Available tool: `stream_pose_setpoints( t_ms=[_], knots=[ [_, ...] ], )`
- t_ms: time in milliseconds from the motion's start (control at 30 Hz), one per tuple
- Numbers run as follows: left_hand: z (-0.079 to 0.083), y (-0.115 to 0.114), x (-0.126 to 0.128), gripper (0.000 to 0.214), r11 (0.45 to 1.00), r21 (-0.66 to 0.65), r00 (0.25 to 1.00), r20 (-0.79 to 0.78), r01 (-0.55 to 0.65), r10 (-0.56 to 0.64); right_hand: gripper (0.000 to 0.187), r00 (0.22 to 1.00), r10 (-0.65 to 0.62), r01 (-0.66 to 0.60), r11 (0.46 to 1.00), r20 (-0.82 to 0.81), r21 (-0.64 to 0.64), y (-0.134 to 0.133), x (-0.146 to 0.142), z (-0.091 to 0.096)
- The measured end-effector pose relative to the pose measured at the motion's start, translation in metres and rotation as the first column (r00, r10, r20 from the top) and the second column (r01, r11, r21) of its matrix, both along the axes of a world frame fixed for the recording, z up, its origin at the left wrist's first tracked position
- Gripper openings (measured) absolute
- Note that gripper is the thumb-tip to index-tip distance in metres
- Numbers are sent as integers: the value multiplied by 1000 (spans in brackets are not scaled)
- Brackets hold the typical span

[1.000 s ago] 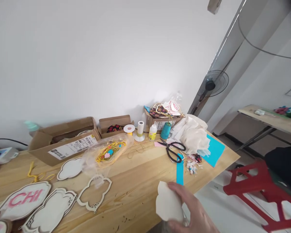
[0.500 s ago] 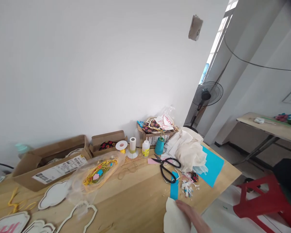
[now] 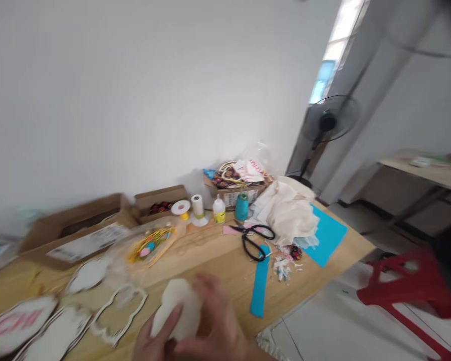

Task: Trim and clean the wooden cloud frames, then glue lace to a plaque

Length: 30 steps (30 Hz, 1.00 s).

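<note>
Both of my hands meet at the bottom middle of the head view, blurred by motion. My right hand point(image 3: 214, 326) and my left hand point(image 3: 154, 338) are closed on a cream cloud-shaped cutout point(image 3: 178, 313) held just above the wooden table point(image 3: 218, 260). A hollow cloud-shaped frame point(image 3: 120, 313) lies on the table just left of them. Further left lie white cloud panels, one with pink letters point(image 3: 18, 323).
Black scissors point(image 3: 253, 240), a blue paper strip point(image 3: 259, 286), a blue sheet point(image 3: 325, 235), cream cloth point(image 3: 287, 213), spools and a glue bottle point(image 3: 219, 213) crowd the far right. Cardboard boxes point(image 3: 78, 233) line the wall. A red stool point(image 3: 417, 291) and a fan point(image 3: 328, 123) stand right.
My right hand carried the cream cutout from the table's right edge leftwards to the middle. My left hand came into view and took hold too. The camera tilted down and left.
</note>
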<state>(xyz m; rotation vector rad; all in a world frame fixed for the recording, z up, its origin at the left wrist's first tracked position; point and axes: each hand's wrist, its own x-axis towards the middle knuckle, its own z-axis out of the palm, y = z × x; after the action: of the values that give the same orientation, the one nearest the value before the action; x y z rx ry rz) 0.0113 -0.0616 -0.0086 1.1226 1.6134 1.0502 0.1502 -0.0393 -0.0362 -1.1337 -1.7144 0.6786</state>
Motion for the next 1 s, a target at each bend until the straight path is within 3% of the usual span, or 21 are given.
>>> stream_pose_setpoints(
  t_ms=[33,133,267,333,400,567,700,800,900,1000],
  knots=[
    [-2,2,5,42,998,-38,994,94,-43,47,61,996,-31,24,995,-78,-92,0,2,-3],
    [0,7,14,44,986,-108,914,373,-125,157,32,943,-35,-88,933,-331,-349,6,8,0],
    [12,7,5,37,976,-52,897,386,-211,215,26,888,-163,-103,841,-429,-531,11,9,17],
    [12,3,-5,38,956,-11,900,335,-292,279,26,884,-181,-98,829,-430,-551,9,8,21],
    [6,-3,-14,45,954,23,901,338,-298,273,27,884,-199,-79,829,-424,-554,7,6,19],
    [-6,-18,-11,40,992,64,930,359,-113,83,34,930,-180,-16,853,-322,-522,6,19,5],
    [2,-22,2,29,998,41,935,354,-55,36,43,908,-291,168,913,-303,-372,7,48,18],
    [7,-22,5,29,999,46,945,326,-20,4,47,958,-146,58,941,-246,-332,-1,53,30],
    [10,-22,4,28,998,60,963,266,33,-47,45,998,-11,-17,877,-55,-481,-12,47,20],
    [19,-23,-6,28,999,44,984,178,5,-13,46,982,-170,185,802,79,-568,-12,48,3]
  ],
)
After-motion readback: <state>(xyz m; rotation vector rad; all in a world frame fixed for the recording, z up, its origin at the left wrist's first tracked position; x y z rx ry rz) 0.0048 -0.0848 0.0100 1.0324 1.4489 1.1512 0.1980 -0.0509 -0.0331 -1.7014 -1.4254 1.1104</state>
